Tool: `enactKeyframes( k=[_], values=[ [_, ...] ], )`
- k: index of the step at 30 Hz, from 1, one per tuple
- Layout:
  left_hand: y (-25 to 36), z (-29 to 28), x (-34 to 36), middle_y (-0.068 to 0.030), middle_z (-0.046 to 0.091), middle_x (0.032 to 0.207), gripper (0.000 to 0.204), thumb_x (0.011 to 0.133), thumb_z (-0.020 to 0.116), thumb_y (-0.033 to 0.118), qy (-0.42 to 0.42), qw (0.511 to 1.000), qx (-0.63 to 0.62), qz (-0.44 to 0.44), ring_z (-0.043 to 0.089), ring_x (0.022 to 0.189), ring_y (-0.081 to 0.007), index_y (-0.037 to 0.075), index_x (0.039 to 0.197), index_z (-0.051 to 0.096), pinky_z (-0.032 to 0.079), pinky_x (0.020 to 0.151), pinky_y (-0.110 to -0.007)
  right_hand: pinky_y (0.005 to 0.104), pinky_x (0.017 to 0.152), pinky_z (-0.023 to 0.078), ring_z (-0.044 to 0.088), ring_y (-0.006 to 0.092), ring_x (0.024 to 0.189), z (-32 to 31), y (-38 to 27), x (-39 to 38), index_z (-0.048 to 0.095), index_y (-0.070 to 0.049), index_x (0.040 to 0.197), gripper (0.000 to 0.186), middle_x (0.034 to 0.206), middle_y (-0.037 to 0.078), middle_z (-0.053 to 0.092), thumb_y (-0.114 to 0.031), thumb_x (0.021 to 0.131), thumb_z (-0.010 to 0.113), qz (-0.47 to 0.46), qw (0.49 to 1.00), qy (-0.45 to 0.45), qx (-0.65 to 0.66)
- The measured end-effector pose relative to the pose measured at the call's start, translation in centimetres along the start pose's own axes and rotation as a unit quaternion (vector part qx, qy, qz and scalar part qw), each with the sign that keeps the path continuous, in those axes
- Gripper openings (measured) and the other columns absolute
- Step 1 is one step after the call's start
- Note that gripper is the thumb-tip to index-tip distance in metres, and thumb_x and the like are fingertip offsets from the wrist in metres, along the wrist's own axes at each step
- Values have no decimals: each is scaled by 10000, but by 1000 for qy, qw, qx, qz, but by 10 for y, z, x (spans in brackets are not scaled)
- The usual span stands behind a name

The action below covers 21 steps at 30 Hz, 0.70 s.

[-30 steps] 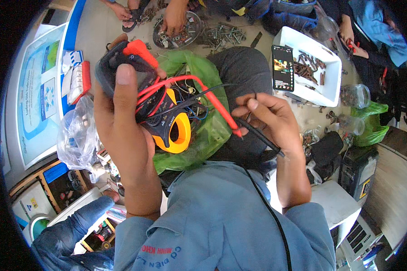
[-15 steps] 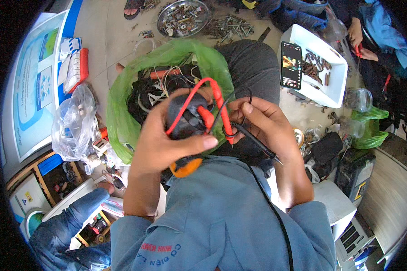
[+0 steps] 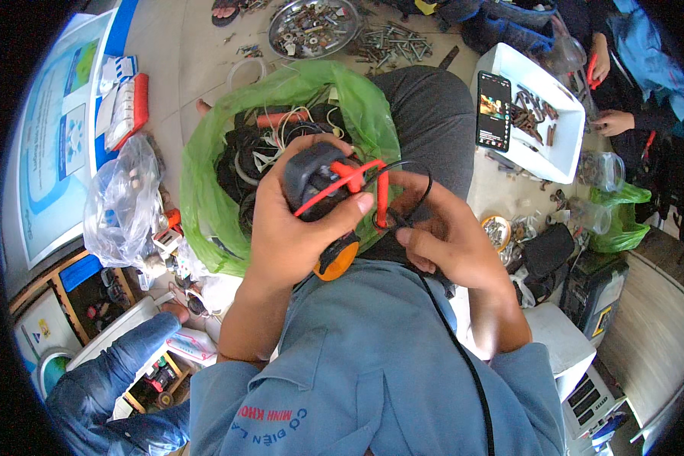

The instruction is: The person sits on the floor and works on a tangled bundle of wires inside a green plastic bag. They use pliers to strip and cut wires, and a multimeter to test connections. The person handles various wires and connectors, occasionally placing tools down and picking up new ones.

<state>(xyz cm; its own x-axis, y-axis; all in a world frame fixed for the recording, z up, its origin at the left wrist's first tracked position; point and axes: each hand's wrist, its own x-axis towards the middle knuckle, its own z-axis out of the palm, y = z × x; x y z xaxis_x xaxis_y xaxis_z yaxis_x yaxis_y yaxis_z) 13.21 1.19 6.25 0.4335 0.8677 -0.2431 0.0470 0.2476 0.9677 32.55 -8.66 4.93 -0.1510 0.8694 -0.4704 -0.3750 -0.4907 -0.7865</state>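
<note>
My left hand is wrapped around a black-and-orange meter, thumb along its side. A red plug and lead come out of the meter. Just to its right, a red test probe points downward, with black cable looped around it. My right hand is closed beside that loop, thumb and fingers pinching the black test lead. The black probe itself is hidden by the right hand. From there the lead runs down over my shirt. Beneath my hands, an open green plastic bag holds tangled wires and dark parts.
A white tray of rusty parts, with a phone at its edge, stands at right. Bolts and a round metal tray lie ahead. A co-worker's hand is at far right; another person's leg is lower left.
The meter has tilted and shifted slightly right. My right hand has turned and moved down-left, so the black probe's tip no longer shows. The co-worker's hands have moved apart.
</note>
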Motion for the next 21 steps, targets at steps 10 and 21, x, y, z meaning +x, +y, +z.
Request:
enactKeyframes(
  k=[10, 21],
  values=[
    [-14, -12, -3, -88, 681, 1082, 445, 767, 812, 16, -85, 996, -24, 11, 640, 995, -132, 32, 1145, 577, 502, 919, -293, 286, 617, 576, 726, 190, 827, -2, 11, -5, 573, 11, 1315, 390, 1093, 113, 670, -9, 935, 655, 25, 997, 58, -52],
    [-20, -1, -15, -126, 653, 1037, 464, 801, 766, -30, -11, 993, -109, 30, 644, 984, -179, 15, 1184, 508, 521, 909, -342, 280, 531, 526, 689, 155, 628, 11, 4, -1, 676, 31, 1074, 211, 781, 112, 704, -122, 929, 692, 42, 983, 101, -149]
  ],
)
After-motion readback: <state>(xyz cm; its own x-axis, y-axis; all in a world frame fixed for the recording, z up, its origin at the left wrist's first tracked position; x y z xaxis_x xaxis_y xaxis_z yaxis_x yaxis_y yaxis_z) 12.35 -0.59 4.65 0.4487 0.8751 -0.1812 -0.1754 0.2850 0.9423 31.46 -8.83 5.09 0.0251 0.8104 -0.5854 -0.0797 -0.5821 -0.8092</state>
